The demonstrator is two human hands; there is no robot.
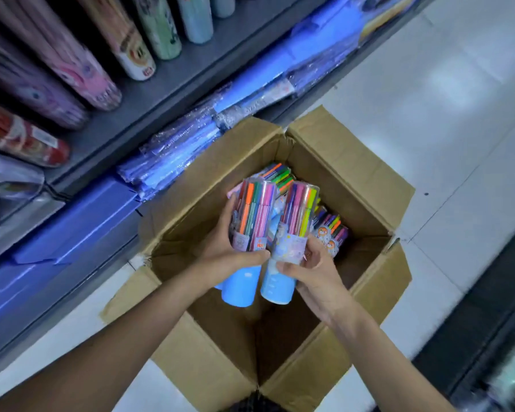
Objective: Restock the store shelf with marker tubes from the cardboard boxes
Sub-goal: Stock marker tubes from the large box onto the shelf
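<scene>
Centre frame: left hand (220, 248) wrapped round one marker tube (252, 230), right hand (312, 273) round another marker tube (289, 242); probably light, rigid, slick — best gripped mid-barrel.

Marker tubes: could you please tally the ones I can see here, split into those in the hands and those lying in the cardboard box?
Held in the left hand: 1 marker tube
Held in the right hand: 1 marker tube
Lying in the cardboard box, as far as visible: 2, one at the back and one at the right
Total: 4
</scene>
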